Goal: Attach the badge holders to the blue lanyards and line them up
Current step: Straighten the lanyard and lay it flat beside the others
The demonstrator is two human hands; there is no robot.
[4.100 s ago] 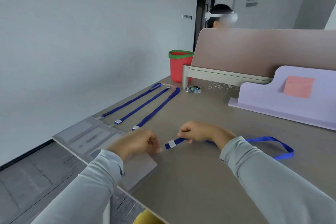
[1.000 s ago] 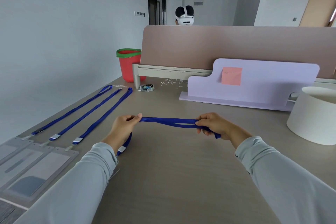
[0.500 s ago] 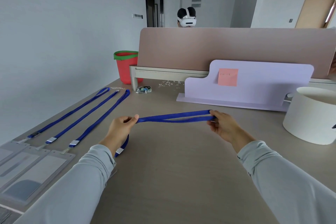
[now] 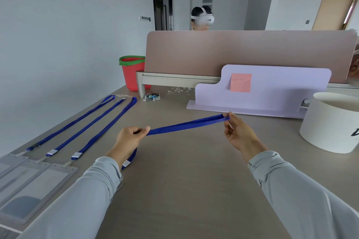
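- Since a second ago: the right hand has slid out along the held lanyard to its looped end. The twist in the strap is gone and its two strands now run close together as one band.
- Since half a second ago: both hands hold much the same places, and the gap between the strands has closed.
- Left hand: thumb and forefinger pinch the strap, the other fingers curled beneath.
- Right hand: thumb and forefinger tips pinch the fold of the loop, the remaining fingers loosely bent and holding nothing.
- The held lanyard is stretched taut in the air between the two hands, above the table. It rises slightly toward the right hand.
- Below the left hand the strap drops behind the wrist. Its white-tipped end shows just beside the left sleeve. What hangs from that end is hidden by the sleeve.
- Three other lanyards lie straight and side by side on the table, left of the left hand and apart from it.
- Three badge holders lie at the near ends of those straps, overlapping one another at the table's near left edge.
- Farther back: a red bucket, a desk divider, a lilac board bearing a pink note, and a small packet.
- A white round tub stands right of the right hand, well apart.
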